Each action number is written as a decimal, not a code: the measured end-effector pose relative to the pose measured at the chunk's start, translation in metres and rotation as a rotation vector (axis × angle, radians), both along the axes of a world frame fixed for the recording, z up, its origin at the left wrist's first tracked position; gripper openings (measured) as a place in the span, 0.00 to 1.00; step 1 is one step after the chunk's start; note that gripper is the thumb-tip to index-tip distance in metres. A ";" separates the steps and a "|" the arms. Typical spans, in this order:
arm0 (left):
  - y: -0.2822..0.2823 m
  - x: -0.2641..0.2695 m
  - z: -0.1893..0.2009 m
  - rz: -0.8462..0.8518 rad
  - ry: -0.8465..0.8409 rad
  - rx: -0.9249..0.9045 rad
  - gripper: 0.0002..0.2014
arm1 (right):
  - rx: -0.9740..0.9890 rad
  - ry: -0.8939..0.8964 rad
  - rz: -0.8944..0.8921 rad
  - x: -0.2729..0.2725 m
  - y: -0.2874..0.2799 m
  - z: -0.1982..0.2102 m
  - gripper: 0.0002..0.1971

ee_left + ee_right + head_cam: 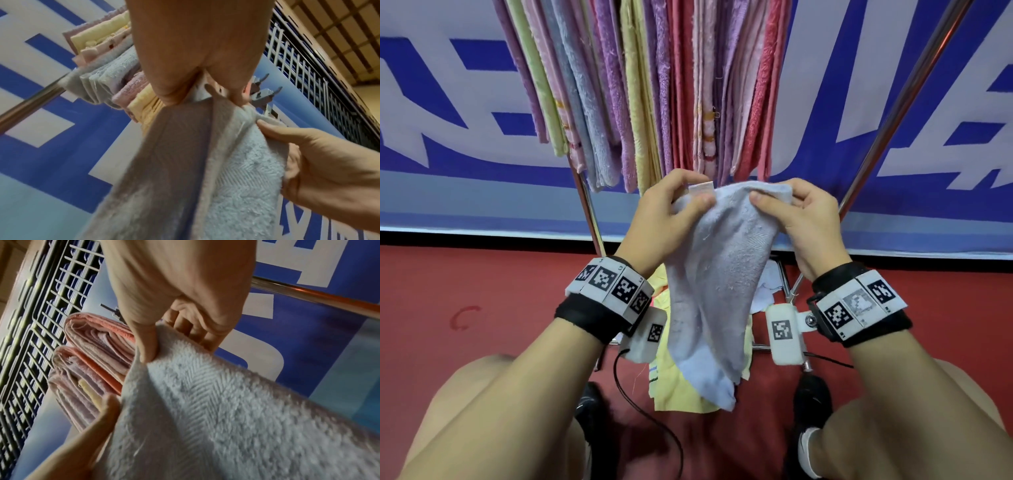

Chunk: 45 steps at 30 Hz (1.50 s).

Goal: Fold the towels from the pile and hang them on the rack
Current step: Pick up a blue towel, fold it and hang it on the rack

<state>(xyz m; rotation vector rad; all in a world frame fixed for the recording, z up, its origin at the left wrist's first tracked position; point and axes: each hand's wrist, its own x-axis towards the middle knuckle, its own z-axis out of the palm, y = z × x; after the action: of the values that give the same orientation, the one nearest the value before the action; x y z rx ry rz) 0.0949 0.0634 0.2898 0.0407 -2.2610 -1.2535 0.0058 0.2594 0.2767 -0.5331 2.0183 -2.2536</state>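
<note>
From the head view, the left hand (671, 219) and the right hand (798, 219) each pinch the top edge of a pale blue towel (715, 274), which hangs between them, just in front of the rack (900, 99) full of hung towels (654, 85); a yellow towel (674, 387) lies on the red floor (465, 291) below. The left wrist view shows thumb and fingers (236, 95) clamped on the towel's corner by a white label (200, 91). The right wrist view shows the thumb (147, 344) pressing the towel's edge against curled fingers.
</note>
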 end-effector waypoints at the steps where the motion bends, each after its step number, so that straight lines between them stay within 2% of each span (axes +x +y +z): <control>1: 0.003 0.001 0.003 -0.028 -0.006 0.036 0.13 | -0.039 -0.003 -0.023 0.000 -0.001 0.004 0.10; 4: 0.008 0.003 0.007 -0.141 -0.092 -0.004 0.17 | -0.085 0.004 -0.077 0.002 -0.001 0.012 0.08; 7: 0.005 0.003 0.006 -0.063 -0.162 -0.176 0.11 | -0.056 0.034 -0.082 0.004 0.003 0.016 0.10; 10: -0.009 0.005 0.012 0.020 -0.155 -0.158 0.07 | 0.052 0.083 -0.098 0.002 0.009 0.015 0.11; 13: -0.019 0.012 0.021 -0.026 -0.167 -0.216 0.11 | 0.110 0.057 -0.080 0.001 0.011 0.011 0.13; 16: -0.021 0.019 0.024 -0.149 -0.155 -0.233 0.17 | 0.140 0.037 -0.033 0.003 0.013 0.011 0.14; 18: -0.022 0.023 0.023 -0.168 -0.111 -0.226 0.16 | 0.149 0.043 -0.007 0.005 0.014 0.013 0.11; 20: -0.021 0.022 0.022 -0.105 -0.036 -0.237 0.13 | 0.107 0.059 -0.007 0.008 0.014 0.017 0.08; 23: -0.017 0.018 0.022 0.058 0.075 -0.141 0.06 | 0.018 0.084 -0.033 0.013 0.011 0.022 0.07; 26: -0.009 0.013 0.024 0.159 0.169 0.023 0.05 | -0.043 0.115 -0.073 0.017 0.004 0.024 0.07; 30: -0.001 0.011 0.030 0.128 0.184 0.125 0.06 | -0.109 0.114 -0.147 0.017 -0.002 0.024 0.07; 34: -0.006 0.012 0.030 0.050 0.149 0.006 0.07 | -0.149 0.071 -0.182 0.011 -0.002 0.027 0.08; 39: -0.006 0.018 0.023 -0.135 0.056 -0.102 0.11 | -0.116 0.029 -0.192 0.008 -0.002 0.022 0.09; 42: -0.007 0.016 0.018 -0.174 -0.018 -0.294 0.23 | -0.073 0.070 -0.224 0.008 -0.004 0.019 0.07; 45: -0.007 0.012 0.012 -0.092 -0.178 -0.430 0.28 | 0.006 0.177 -0.254 0.013 -0.008 0.017 0.06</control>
<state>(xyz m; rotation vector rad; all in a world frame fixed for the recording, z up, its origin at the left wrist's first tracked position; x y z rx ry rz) 0.1069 0.0561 0.3018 -0.1156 -2.6687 -0.8077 0.0193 0.2518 0.2934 -0.5190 2.2958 -2.4159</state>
